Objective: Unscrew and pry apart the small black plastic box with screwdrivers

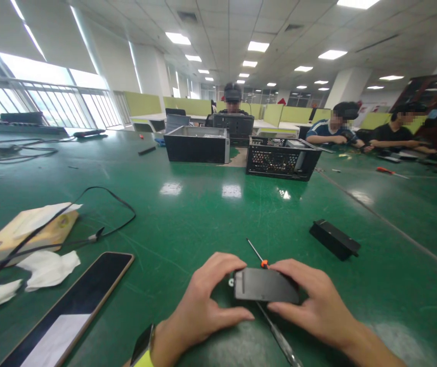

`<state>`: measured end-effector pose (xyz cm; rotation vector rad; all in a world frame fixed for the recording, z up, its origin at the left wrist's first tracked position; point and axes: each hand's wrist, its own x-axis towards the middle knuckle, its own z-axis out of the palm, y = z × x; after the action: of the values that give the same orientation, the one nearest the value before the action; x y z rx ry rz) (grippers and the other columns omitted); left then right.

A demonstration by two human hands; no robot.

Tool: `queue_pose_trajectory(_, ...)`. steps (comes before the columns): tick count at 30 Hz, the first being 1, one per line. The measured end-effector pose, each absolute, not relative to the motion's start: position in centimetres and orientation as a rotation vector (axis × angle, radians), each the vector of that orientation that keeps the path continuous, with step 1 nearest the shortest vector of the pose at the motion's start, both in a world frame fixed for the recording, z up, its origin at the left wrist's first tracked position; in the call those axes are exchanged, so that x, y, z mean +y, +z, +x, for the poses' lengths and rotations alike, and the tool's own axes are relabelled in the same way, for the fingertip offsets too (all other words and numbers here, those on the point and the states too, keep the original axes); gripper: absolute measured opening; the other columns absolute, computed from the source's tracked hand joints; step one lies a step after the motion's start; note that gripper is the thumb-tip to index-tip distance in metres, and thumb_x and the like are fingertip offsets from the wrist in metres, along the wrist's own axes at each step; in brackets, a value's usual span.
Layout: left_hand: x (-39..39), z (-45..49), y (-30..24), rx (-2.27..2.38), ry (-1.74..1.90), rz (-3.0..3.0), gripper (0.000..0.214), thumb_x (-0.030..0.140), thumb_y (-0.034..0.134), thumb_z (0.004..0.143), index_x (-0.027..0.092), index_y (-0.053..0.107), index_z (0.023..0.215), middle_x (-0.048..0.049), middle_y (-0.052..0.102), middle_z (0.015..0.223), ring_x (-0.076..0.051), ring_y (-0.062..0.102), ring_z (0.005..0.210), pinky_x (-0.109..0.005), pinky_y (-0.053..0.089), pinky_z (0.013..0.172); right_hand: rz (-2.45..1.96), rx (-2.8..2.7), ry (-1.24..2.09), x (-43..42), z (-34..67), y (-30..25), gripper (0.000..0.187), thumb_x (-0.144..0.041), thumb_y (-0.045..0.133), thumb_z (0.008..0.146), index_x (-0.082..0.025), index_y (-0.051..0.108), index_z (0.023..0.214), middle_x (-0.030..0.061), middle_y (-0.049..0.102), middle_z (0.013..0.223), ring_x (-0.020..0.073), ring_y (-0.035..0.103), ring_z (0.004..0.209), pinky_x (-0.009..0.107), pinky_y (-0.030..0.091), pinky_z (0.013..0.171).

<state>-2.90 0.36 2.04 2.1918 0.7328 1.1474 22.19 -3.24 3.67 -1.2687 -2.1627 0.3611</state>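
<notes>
My left hand (199, 300) and my right hand (310, 300) both grip a flat dark grey rectangular device (264, 285) just above the green table (210, 214), at the bottom middle of the view. Fingers and thumbs pinch its left and right ends. A thin screwdriver (258, 255) with an orange collar lies on the table under the device; its shaft points away from me and its handle shows below my right hand. My left wrist wears a watch (142, 346).
A black phone (73, 306), crumpled tissues (48, 267) and a tan packet (27, 232) with a black cable lie at left. A small black part (335, 238) lies at right. Two open computer cases (197, 144) (281, 158) stand farther back. Three people sit at the far tables.
</notes>
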Motion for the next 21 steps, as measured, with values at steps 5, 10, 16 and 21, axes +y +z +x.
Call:
queue_pose_trajectory(5, 0.9, -3.5, 1.2, 0.925, 1.213, 2.223, 0.053, 0.031, 0.080, 0.076, 0.026, 0.056, 0.123, -0.0077, 0.063, 0.115, -0.026, 0.059, 0.106, -0.040, 0.050, 0.092, -1.725, -1.528, -0.075, -1.2, 30.6, 5.2, 0.054, -0.058, 0.066, 0.076, -0.016, 0.068, 0.110, 0.0122, 0.072, 0.097, 0.0268, 0.067, 0.081, 0.035, 0.050, 0.074)
queue_pose_trajectory(10, 1.2, -3.6, 0.9, 1.004, 1.245, 2.254, 0.037, 0.025, 0.072, 0.082, 0.024, 0.059, 0.116, -0.0068, 0.064, 0.109, -0.025, 0.061, 0.100, -0.039, 0.052, 0.088, -2.314, -0.809, -0.215, 1.0, 41.0, 4.0, 0.077, -0.072, 0.058, 0.071, -0.014, 0.066, 0.121, 0.0185, 0.072, 0.102, 0.0354, 0.067, 0.087, 0.041, 0.049, 0.068)
queue_pose_trajectory(16, 1.4, -3.6, 0.9, 1.012, 1.237, 2.280, 0.029, 0.023, 0.069, 0.084, 0.023, 0.060, 0.112, -0.0064, 0.064, 0.107, -0.023, 0.061, 0.098, -0.038, 0.053, 0.087, -2.509, -0.797, -0.030, 1.7, 45.4, 0.8, 0.081, -0.078, 0.059, 0.061, -0.014, 0.072, 0.109, 0.0271, 0.070, 0.108, 0.0463, 0.065, 0.091, 0.048, 0.048, 0.061)
queue_pose_trajectory(21, 1.6, -3.6, 0.9, 1.039, 1.233, 2.282, 0.030, 0.023, 0.069, 0.084, 0.023, 0.060, 0.113, -0.0064, 0.064, 0.107, -0.023, 0.062, 0.098, -0.038, 0.053, 0.087, -2.423, -1.002, -0.049, 2.1, 45.4, 0.2, 0.082, -0.072, 0.056, 0.069, -0.015, 0.061, 0.127, 0.0180, 0.068, 0.120, 0.0386, 0.061, 0.107, 0.043, 0.047, 0.082)
